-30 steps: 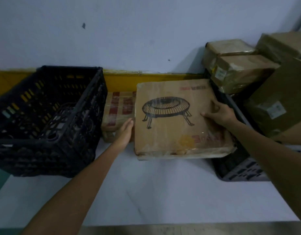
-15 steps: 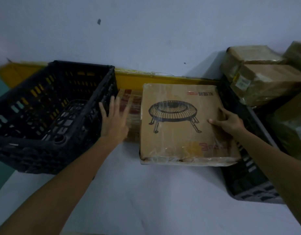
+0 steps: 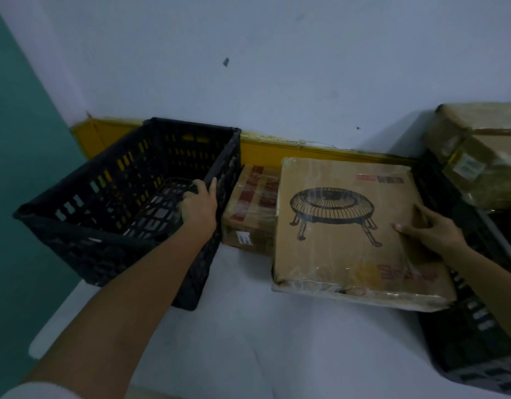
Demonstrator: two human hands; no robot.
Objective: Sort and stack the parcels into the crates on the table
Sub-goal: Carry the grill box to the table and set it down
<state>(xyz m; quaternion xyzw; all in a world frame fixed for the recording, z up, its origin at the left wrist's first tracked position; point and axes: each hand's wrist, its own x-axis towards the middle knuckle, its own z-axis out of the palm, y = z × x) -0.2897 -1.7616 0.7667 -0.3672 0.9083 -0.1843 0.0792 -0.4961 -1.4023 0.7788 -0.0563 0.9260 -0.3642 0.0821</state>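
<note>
A black plastic crate [image 3: 110, 197] stands at the left of the white table [image 3: 248, 341]. My left hand [image 3: 198, 204] grips the crate's right wall at the rim, fingers curled over into the inside. A large flat cardboard parcel [image 3: 349, 234], printed with a round heater drawing, lies tilted in the middle, its right edge leaning on a second dark crate [image 3: 473, 312]. My right hand [image 3: 429, 231] holds that parcel's right edge, thumb on top. A smaller taped parcel [image 3: 250, 214] sits between the black crate and the big parcel.
Several wrapped brown parcels [image 3: 478, 156] are piled at the far right above the dark crate. A yellow strip [image 3: 265, 151] runs along the white wall behind. A teal wall [image 3: 18, 168] borders the left side. Bare table surface lies in front of the parcels.
My left hand left the big parcel's left edge, swung left and took hold of the black crate's right wall. The right hand stayed on the big parcel. The view shifted left.
</note>
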